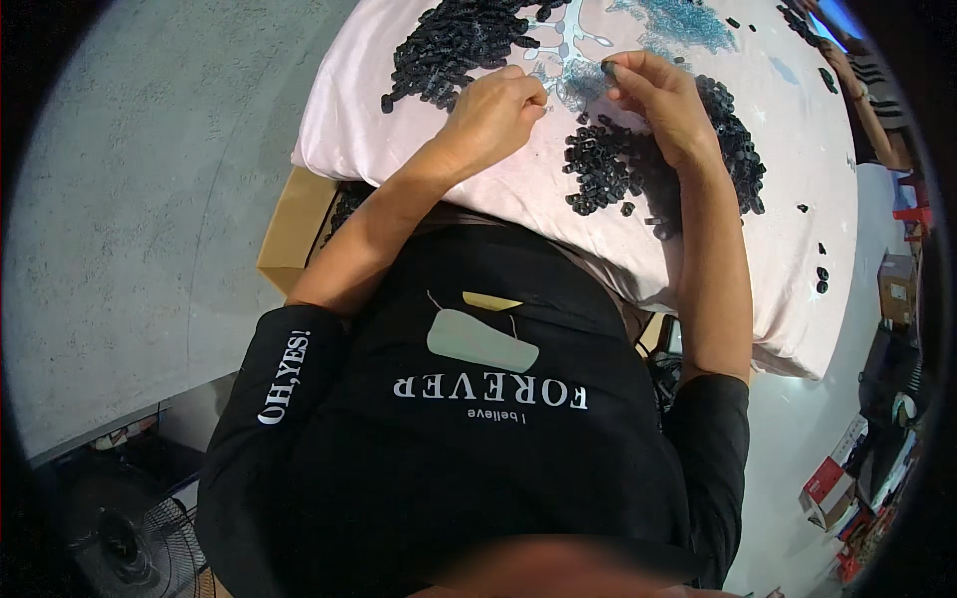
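Both hands are raised over a table covered with a pale pink cloth (498, 194). My right hand (666, 100) pinches a small black plastic piece (608, 68) between thumb and fingertips. My left hand (495, 112) is closed, its fingertips curled together; what they hold, if anything, is too small to make out. Beside the left hand lies a large pile of small black pieces (449, 50). A looser heap of black ring-like pieces (598, 167) sits between my forearms, and another black pile (736, 149) is to the right of my right wrist. Small translucent bluish pieces (578, 85) lie between the hands.
More translucent blue pieces (688, 22) are spread at the far side. A few stray black pieces (822, 279) lie near the right edge. Another person's arm (867, 110) reaches in at the far right. A cardboard box (294, 229) stands under the table's left edge; a fan (130, 538) is at lower left.
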### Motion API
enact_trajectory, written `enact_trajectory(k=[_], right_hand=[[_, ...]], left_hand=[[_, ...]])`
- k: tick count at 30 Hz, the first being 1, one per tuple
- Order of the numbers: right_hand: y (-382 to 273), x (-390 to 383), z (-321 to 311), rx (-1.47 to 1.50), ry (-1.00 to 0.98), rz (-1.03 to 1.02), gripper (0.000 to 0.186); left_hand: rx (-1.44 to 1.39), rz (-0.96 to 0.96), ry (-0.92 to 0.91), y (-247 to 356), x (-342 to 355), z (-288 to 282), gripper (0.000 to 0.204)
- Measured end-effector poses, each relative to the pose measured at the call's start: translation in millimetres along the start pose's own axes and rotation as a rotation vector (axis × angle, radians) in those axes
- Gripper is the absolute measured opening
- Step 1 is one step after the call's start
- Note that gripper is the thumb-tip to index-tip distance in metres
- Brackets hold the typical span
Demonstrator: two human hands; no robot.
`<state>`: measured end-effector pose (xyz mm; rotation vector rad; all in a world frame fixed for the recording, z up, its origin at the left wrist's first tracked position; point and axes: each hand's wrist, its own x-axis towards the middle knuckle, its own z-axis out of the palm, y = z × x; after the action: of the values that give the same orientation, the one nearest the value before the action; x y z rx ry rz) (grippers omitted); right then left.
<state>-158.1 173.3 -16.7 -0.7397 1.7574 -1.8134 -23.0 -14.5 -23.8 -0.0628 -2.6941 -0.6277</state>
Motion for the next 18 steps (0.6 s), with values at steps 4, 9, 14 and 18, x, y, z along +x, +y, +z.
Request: enact_trajectory(k=[4, 9, 14, 18], right_hand=[[-3, -3, 5, -0.013, -0.053, 0.051, 0.019], [-1, -3, 11, 0.009, -0.117, 0.061, 0.016], [-2, -5, 13, -0.02, -0.166, 0.08, 0.017], [3, -5, 13, -0.034, -0.184, 0.08, 0.017]], left_hand=[[0.028, 0.019, -0.008, 2, -2, 2, 0.009], [-0.032, 0.053, 0.029, 10, 1, -3, 0.009], [-0.199, -0.009, 0.06, 23, 9, -15, 0.01], [-0.259, -0.058, 0.016, 25, 12, -11, 0.01]])
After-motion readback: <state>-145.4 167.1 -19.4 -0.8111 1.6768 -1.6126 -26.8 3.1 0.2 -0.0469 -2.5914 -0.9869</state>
